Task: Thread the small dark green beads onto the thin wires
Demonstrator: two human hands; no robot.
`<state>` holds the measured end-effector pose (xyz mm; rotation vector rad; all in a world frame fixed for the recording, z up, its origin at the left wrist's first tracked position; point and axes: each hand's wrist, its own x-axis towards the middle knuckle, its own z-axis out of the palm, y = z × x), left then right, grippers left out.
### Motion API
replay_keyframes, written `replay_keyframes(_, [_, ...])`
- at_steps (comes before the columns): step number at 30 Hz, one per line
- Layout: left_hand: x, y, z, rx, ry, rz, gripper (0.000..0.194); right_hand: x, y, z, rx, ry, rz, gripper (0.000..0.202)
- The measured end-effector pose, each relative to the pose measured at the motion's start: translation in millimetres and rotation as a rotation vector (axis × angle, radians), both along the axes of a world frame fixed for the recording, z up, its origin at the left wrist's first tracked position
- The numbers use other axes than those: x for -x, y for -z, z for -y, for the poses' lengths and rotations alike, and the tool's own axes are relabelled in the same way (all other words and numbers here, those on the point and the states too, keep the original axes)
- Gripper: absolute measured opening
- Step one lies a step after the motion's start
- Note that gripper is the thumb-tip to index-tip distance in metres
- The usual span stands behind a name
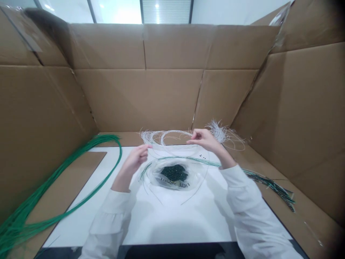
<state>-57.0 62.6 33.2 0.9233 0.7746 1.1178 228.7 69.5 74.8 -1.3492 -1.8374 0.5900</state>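
Note:
My left hand (136,158) is raised at the left of the plastic bag, thumb and forefinger pinched together. My right hand (203,140) is higher up at the right, its fingertips also pinched. A faint thin white strand (207,177) runs down from near the right hand and curves to the board; it seems to pass between both hands, though its course is hard to follow. Between and below them lies an open clear plastic bag (153,176) with small dark green pieces (174,173) inside. Behind the bag stretches a bundle of thin green strands (194,158).
A large loop of green strands (81,205) covers the left side. White strand coils (153,137) and a frayed white bunch (217,132) lie at the back. Several tiny black bits (202,157) dot the white board (172,219). Tall cardboard walls (172,97) enclose it; dark-tipped strands (280,192) rest right.

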Motion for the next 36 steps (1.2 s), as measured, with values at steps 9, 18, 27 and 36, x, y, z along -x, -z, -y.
replay_keyframes(9, [115,6.1,-7,-0.013,-0.430,0.468,0.034,-108,46.8,34,0.186,0.152,-0.288,0.028])
replay_keyframes(18, [68,32.7,-14,-0.051,-0.767,-0.655,0.031,-55,76.0,24,-0.059,0.290,-0.407,0.028])
replay_keyframes(27, [-52,-1.5,24,-1.193,-0.031,-1.001,0.040,67,43.6,38,-0.320,-0.059,-0.319,0.011])
replay_keyframes(36, [-49,-22.5,28,-1.143,-0.265,-0.913,0.023,73,12.9,54,-0.395,0.046,-0.448,0.006])
